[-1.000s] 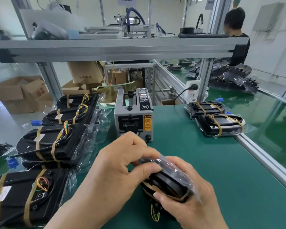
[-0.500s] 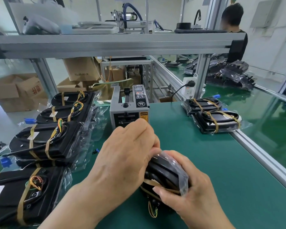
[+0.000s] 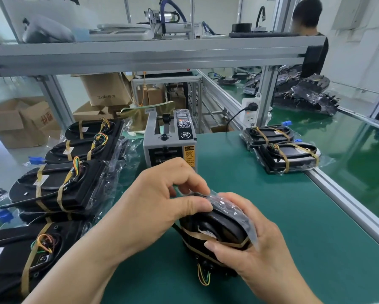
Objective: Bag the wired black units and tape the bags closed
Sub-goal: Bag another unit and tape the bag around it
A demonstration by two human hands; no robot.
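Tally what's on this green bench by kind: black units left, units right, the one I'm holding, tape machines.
Left-row units, tops showing: 4
Bagged units at right: 2
Unit being bagged: 1
Tape dispenser: 1
Total: 8

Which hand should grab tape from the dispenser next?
Probably the left. The left hand is nearest the dispenser and only pinches the bag flap, while the right hand grips the unit, steadying it.
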